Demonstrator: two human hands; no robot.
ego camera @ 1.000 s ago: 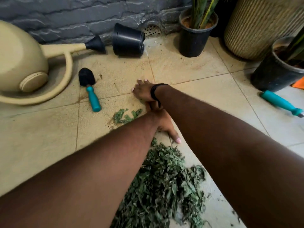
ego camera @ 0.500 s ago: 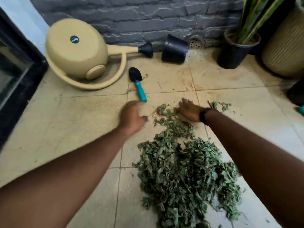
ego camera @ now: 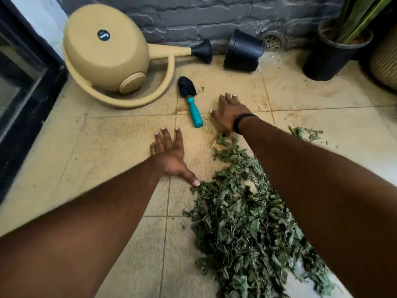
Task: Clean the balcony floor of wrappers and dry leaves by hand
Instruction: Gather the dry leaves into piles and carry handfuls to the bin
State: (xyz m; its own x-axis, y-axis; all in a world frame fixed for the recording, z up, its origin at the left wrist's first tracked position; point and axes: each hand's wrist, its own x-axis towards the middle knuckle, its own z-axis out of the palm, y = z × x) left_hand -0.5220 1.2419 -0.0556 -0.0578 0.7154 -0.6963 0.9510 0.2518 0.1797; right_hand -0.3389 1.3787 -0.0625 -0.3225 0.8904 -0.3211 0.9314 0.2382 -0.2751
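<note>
Here both hands, left hand [ego camera: 169, 151] and right hand [ego camera: 228, 112], lie flat, fingers spread, beside the leaves [ego camera: 247, 222].

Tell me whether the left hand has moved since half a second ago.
Yes. The left hand slid back from the teal-handled black trowel and now lies flat on the floor.

The right forearm [ego camera: 311, 190] hides the right side of the leaf pile [ego camera: 247, 229], and the pile's near end runs off the bottom edge. The plant [ego camera: 354, 16] in the black pot [ego camera: 330, 59] is cut by the top edge, the ribbed planter [ego camera: 385, 61] by the right edge, and the dark door frame [ego camera: 23, 100] by the left. The label [ego camera: 103, 35] on the watering can [ego camera: 107, 52] is too small to read.
</note>
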